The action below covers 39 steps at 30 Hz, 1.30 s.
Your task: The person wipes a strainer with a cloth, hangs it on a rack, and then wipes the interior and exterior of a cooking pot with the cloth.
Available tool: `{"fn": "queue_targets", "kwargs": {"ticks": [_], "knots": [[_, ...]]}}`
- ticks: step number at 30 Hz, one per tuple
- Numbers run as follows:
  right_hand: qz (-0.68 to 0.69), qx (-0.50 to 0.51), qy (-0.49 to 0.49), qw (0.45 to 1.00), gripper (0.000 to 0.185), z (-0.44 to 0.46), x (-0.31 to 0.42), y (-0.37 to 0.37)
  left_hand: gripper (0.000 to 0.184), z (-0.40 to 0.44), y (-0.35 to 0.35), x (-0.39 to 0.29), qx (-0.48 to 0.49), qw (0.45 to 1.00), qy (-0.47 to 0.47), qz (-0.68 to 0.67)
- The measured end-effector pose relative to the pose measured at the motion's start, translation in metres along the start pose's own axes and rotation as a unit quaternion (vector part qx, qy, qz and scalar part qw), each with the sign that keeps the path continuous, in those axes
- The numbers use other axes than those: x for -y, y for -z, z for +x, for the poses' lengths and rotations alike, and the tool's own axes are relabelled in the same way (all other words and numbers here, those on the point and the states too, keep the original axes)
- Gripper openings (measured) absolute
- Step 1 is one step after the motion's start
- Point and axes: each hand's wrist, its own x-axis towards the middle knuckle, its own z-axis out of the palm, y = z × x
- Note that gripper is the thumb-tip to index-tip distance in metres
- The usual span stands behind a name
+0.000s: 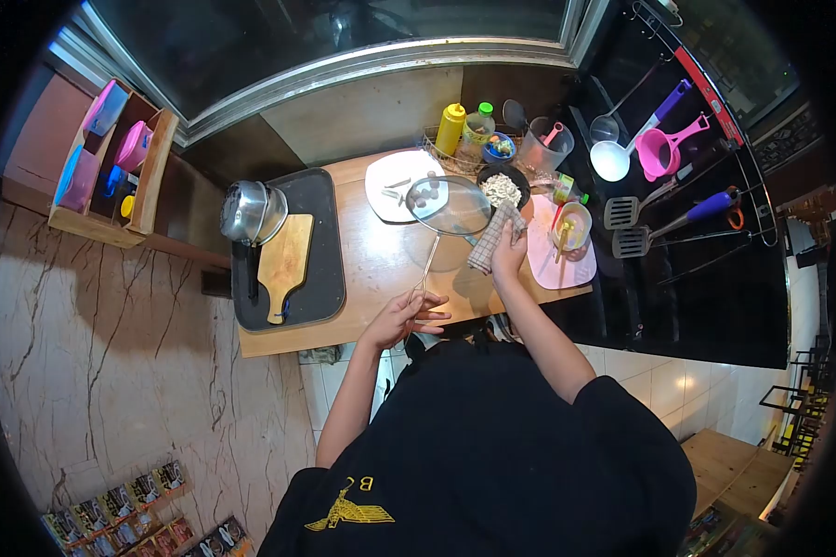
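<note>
My left hand [407, 318] pinches the thin handle of a round mesh strainer [449, 206], its other fingers spread. The mesh is held above the table and partly overlaps a white plate [381, 176] bearing small dark and pale pieces. In my right hand [509, 252] is a folded checkered cloth [489, 243], close to the strainer's right rim. Just beyond the cloth sits a black bowl [524, 178] of pale chopped pieces. Right of my right hand, a small bowl [581, 215] with utensils in it rests on a pink cutting board [553, 271].
A dark tray [320, 269] at left carries a steel pot [254, 212] and a wooden board [286, 255]. Behind stand a yellow squeeze bottle [450, 130], a green-capped bottle [477, 128] and a clear jug [546, 147]. Ladles and slotted turners [630, 212] hang at right.
</note>
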Motion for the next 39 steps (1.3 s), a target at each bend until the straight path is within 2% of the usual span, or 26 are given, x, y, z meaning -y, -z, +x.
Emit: {"fn": "queue_targets", "kwargs": {"ticks": [4,6,7,9,10,13,18,23,27,29,31,34,39], "knots": [[-0.025,0.006,0.046,0.999,0.035,-0.002,-0.001,-0.006,0.037,0.002,-0.002,0.000,0.008,0.999,0.017,-0.034],[0.007,0.086,0.054,0.995,0.032,-0.018,0.003,-0.007,0.036,0.003,-0.002,0.000,0.009,0.999,0.020,-0.042],[0.006,0.085,0.054,0.995,0.032,-0.029,0.011,-0.010,0.034,0.005,-0.002,0.000,0.008,0.999,0.023,-0.025],[-0.040,0.158,0.177,0.971,0.034,-0.046,0.030,-0.016,0.033,0.008,-0.003,0.000,0.008,1.000,0.025,-0.008],[-0.135,0.172,0.255,0.942,0.043,-0.047,0.037,-0.014,0.032,0.009,-0.005,0.000,0.006,1.000,0.021,-0.011],[-0.165,0.184,0.261,0.933,0.049,-0.046,0.045,-0.014,0.032,0.008,-0.009,-0.001,-0.003,1.000,0.016,-0.013],[-0.219,0.130,0.262,0.931,0.054,-0.025,0.036,-0.001,0.032,0.003,-0.002,-0.005,-0.015,0.999,0.003,-0.030],[-0.217,0.093,0.263,0.935,0.056,0.000,0.023,0.010,0.030,-0.004,-0.006,-0.008,0.005,1.000,0.010,-0.024],[-0.223,0.107,0.286,0.926,0.057,-0.018,0.035,0.006,0.030,0.000,-0.007,-0.003,0.005,0.999,0.014,-0.031],[-0.228,0.172,0.276,0.918,0.057,-0.030,0.040,0.003,0.030,0.003,-0.005,-0.001,0.004,0.999,0.015,-0.032],[-0.230,0.183,0.292,0.910,0.058,-0.040,0.045,-0.002,0.031,0.003,-0.008,0.000,0.001,1.000,0.020,-0.021],[-0.252,0.227,0.350,0.873,0.055,-0.048,0.046,-0.008,0.034,0.004,-0.009,0.002,0.011,1.000,0.025,-0.015],[-0.271,0.257,0.335,0.865,0.054,-0.041,0.054,-0.005,0.035,0.002,-0.004,0.002,0.014,0.999,0.031,-0.027]]}}
